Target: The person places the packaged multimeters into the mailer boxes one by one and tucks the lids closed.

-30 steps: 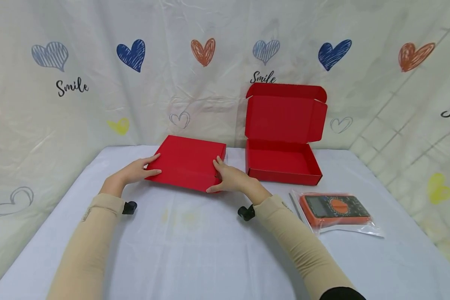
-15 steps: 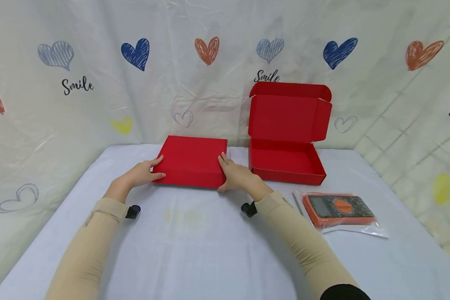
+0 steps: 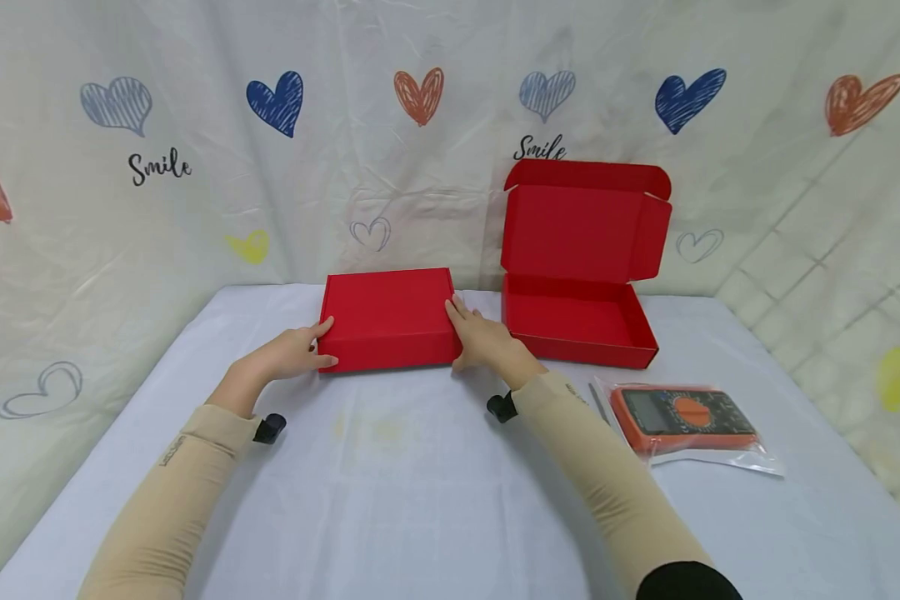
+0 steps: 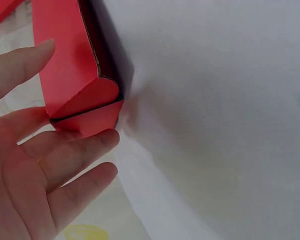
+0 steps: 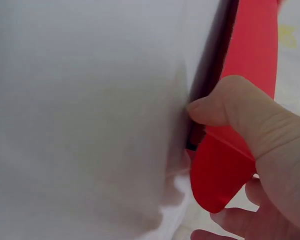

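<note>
1. Head view: a lidded red box (image 3: pixel 390 308) lies on the far part of the white table (image 3: pixel 420 517), left of centre, its lid down and its long wall turned to the near side.
2. At its left end is the left hand (image 3: pixel 288 352). Thumb and fingers are widely parted and mostly straight; the left wrist view has the thumb (image 4: pixel 25 65) over the near wall and the other fingers spread about the end, touching the box rather than curled round it.
3. At its right end is the right hand (image 3: pixel 491 342), fingers reaching along that end and the thumb (image 5: pixel 240 107) over the near wall's lower edge. They are spread about the corner; how firmly they press, I cannot tell.
4. Beside the right thumb, a rounded red flap (image 5: pixel 220 172) shows at the box's end.
5. Just right of the right hand stands an open red box (image 3: pixel 585 352), its raised lid (image 3: pixel 581 229) at the far side.
6. Nearer and farther right, an orange and black multimeter (image 3: pixel 690 412) lies in a clear plastic bag (image 3: pixel 765 463).
7. Behind the table hangs a pale backdrop (image 3: pixel 480 33) printed with hearts and "Smile".
</note>
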Demonstrator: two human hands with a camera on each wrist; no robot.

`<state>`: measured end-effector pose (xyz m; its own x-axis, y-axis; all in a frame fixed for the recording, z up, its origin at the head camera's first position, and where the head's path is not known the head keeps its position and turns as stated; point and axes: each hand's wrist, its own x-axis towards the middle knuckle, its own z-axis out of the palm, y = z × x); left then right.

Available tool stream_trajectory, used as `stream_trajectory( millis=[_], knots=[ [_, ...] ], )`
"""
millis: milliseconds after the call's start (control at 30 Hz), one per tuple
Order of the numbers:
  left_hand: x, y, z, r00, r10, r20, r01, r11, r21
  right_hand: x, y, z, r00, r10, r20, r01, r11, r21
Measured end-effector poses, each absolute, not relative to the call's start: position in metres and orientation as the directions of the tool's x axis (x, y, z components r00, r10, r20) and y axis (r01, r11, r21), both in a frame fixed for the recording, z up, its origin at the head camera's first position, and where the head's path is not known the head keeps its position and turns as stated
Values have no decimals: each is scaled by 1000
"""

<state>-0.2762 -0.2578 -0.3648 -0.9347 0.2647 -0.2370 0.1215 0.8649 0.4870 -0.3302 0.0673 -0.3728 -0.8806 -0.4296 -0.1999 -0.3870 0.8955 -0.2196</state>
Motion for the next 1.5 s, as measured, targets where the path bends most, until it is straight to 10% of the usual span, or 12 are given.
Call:
stream_trajectory(
  millis=[1033,1500],
  knots=[
    [-306,-264,-386,-924,303,-233,106,789,606,-305,99,-384,-949,-315,-31,-294,914,-280],
    [-311,-258,-380,-931,298,-209,191,890,415,-309,83,-382,-944,-319,-84,-299,936,-185]
  ],
)
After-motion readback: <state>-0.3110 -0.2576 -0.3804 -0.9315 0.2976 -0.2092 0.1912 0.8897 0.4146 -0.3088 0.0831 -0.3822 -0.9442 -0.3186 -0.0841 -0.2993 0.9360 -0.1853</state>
